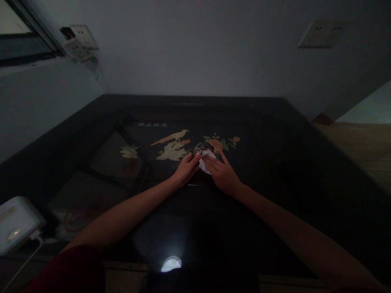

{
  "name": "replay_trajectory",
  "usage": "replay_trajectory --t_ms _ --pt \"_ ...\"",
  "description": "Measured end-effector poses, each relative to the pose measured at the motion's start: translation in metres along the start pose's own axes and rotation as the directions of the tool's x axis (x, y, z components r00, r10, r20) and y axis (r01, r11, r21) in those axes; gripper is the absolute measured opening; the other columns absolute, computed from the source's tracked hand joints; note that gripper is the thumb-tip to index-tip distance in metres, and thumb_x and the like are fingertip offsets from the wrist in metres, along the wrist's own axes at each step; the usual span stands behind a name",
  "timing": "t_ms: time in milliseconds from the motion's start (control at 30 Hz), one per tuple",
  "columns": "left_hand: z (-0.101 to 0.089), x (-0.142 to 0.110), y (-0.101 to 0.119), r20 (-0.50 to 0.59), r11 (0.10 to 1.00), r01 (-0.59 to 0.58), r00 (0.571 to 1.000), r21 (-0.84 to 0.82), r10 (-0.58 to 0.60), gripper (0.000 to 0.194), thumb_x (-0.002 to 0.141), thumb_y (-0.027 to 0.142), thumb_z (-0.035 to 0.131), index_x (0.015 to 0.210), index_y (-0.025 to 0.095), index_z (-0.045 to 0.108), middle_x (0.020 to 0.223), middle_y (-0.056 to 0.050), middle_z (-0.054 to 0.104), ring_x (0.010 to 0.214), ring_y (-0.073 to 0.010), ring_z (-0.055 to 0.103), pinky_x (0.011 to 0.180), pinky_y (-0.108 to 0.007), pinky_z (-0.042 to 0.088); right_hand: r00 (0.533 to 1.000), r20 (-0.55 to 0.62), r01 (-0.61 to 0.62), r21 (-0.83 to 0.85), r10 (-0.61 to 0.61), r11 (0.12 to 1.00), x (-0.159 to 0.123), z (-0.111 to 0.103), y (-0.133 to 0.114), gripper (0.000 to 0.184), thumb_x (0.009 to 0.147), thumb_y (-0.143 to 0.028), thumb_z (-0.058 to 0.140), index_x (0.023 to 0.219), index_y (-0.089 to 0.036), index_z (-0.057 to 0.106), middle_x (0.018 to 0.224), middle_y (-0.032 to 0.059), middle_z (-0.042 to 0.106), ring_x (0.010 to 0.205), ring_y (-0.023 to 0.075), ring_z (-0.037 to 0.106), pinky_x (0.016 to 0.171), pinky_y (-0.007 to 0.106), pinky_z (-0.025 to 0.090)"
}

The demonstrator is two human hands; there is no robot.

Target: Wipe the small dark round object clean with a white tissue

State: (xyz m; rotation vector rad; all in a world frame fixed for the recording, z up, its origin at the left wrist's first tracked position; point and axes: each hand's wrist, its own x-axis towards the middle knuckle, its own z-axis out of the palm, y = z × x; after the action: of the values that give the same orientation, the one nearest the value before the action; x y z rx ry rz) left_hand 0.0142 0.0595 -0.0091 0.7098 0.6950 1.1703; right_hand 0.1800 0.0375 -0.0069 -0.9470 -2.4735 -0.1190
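Over the middle of a glossy black table (pixel 195 228), a small rounded object (pixel 203 146), dark, shiny and perhaps glass or metal, is held up between both hands. My left hand (pixel 185 170) grips its left side with the thumb on the near face. My right hand (pixel 225 176) presses a white tissue (pixel 205 166) against the object's near right side, fingers pointing left and the index finger raised. The exact kind of the object is unclear in the dim light, and the fingers and tissue cover its lower part.
Coloured bird-and-flower decoration (pixel 172 149) marks the tabletop beyond my hands. A white box-shaped device (pixel 20 224) with a cable stands at the left. Wall sockets (pixel 319 34) are at the upper right, with more sockets (pixel 83 36) at the upper left. A window reflects in the surface.
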Motion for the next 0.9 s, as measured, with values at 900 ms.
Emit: replay_trajectory --t_ms 900 --pt "0.001 -0.001 -0.001 0.034 0.998 -0.033 0.999 0.06 0.031 0.045 0.063 0.038 0.081 0.099 0.016 0.067 0.1 -0.004 0.068 0.087 -0.0139 0.06 0.078 -0.024 0.045 1.0 0.022 0.002 -0.207 0.003 0.978 0.002 -0.005 0.0 0.043 0.093 -0.007 0.036 0.134 -0.011 0.049 0.139 0.0169 0.051 0.135 0.0289 0.041 0.111 0.068 0.017"
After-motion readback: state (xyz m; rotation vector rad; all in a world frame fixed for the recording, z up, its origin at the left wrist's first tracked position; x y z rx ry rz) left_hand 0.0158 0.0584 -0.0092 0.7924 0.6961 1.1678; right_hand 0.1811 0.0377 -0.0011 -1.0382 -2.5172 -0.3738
